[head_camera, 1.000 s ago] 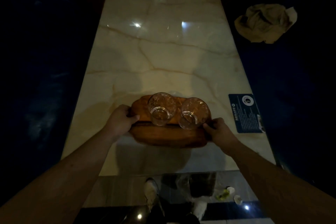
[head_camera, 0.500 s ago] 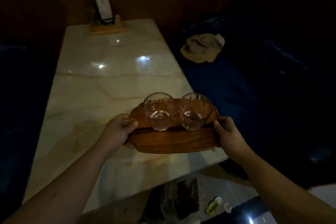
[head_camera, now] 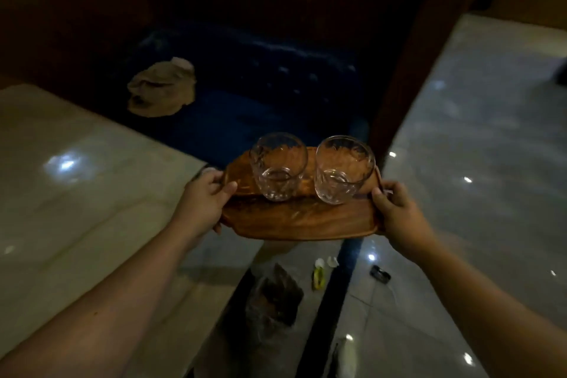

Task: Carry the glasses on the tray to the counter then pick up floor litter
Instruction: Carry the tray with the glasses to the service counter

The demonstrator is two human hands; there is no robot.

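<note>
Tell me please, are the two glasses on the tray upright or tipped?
Upright: both glasses stand on their bases on the wooden tray, rims up.

A pale marble table point(head_camera: 76, 181) fills the view from nine to seven o'clock, its glossy top catching ceiling lights. At eleven o'clock a crumpled tan cloth point(head_camera: 162, 87) lies on a dark blue bench seat point(head_camera: 260, 101), near the table's far edge. A wooden partition point(head_camera: 408, 77) rises at one o'clock, beside the seat.

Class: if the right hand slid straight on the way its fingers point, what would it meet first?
The right hand points inward along the wooden tray, so it would likely meet the nearer glass first; depth is uncertain.
</note>
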